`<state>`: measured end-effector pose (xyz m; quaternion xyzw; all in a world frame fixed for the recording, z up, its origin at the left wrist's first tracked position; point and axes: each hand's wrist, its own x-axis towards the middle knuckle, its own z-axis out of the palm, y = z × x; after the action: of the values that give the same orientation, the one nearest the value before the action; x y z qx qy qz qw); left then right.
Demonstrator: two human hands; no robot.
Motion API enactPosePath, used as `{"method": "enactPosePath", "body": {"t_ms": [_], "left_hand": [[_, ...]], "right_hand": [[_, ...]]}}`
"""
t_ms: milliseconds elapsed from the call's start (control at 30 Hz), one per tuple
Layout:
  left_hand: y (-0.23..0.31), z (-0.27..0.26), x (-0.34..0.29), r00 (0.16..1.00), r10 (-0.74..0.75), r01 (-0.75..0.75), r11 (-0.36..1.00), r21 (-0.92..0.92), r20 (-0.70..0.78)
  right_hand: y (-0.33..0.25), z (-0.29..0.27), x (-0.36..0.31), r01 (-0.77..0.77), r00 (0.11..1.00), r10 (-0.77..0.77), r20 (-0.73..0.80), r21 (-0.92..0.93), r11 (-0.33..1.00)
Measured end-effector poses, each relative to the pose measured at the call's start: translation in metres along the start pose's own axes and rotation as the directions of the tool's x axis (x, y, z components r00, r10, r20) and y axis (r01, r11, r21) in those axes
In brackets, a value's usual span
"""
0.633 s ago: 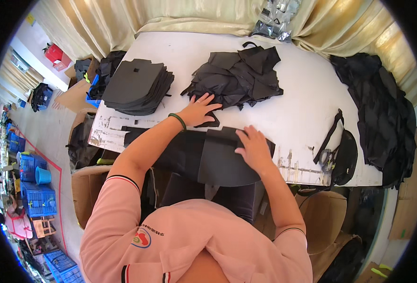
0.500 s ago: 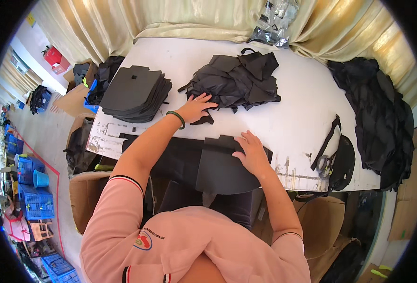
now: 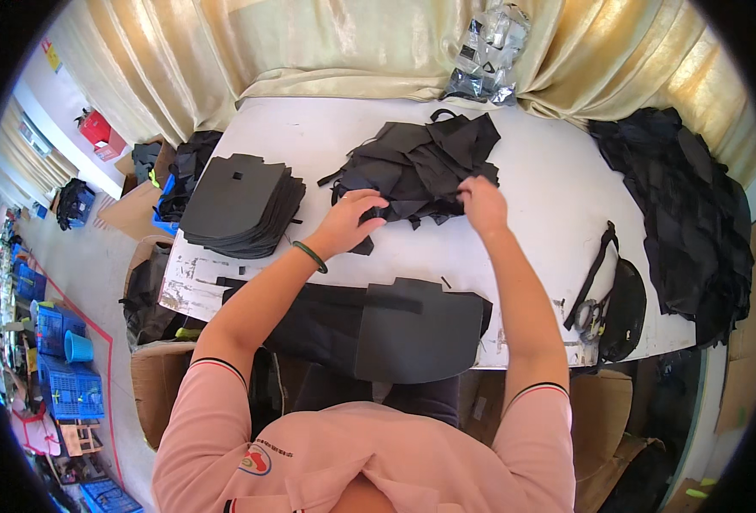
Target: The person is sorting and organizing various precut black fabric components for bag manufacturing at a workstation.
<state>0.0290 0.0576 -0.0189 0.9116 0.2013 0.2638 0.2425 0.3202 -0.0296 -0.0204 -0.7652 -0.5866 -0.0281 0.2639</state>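
A loose heap of black fabric pieces (image 3: pixel 425 162) lies in the middle of the white table. My left hand (image 3: pixel 350 224) is at its near left edge, thumb and fingers parted around a bit of black fabric. At the right edge of the heap, my right hand (image 3: pixel 485 205) pinches the edge of a black fabric piece; its fingertips are slightly blurred. Nearer to me, a stiff dark grey panel (image 3: pixel 420 333) with a notched top rests over a long black cloth (image 3: pixel 314 329), overhanging the table's front edge. Neither hand touches the panel.
A stack of similar dark panels (image 3: pixel 237 197) stands on the left of the table (image 3: pixel 549 205). To the right lie a black pouch with a strap (image 3: pixel 624 308), scissors (image 3: pixel 590 318) and a large black fabric pile (image 3: pixel 685 222). Clear plastic bags (image 3: pixel 489 56) sit at the back.
My right hand has left the grey panel and reached forward to the heap's right edge. My left hand, flat before, now curves its fingers at the heap's left edge.
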Motion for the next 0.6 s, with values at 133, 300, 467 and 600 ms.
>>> {"method": "enactPosePath", "body": {"t_ms": [133,300,467,600], "left_hand": [[0.047,-0.012,0.013,0.989,0.007,-0.034,0.982,-0.187,-0.146],[0.091,-0.025,0.049,0.927,-0.162,0.012,0.914,-0.405,-0.338],[0.068,-0.039,0.078,0.948,-0.089,0.006,0.964,-0.265,-0.305],[0.039,-0.033,0.049,0.967,-0.167,0.079,0.913,-0.4,-0.19]], "right_hand": [[-0.065,-0.078,0.025,0.1,0.995,-0.098,-0.022,0.337,0.936],[-0.132,-0.138,0.03,0.198,0.962,-0.271,0.033,0.597,0.777],[-0.148,-0.156,0.032,0.215,0.949,-0.315,0.023,0.685,0.697],[-0.086,-0.102,0.035,0.126,0.989,-0.144,0.022,0.37,0.921]]}}
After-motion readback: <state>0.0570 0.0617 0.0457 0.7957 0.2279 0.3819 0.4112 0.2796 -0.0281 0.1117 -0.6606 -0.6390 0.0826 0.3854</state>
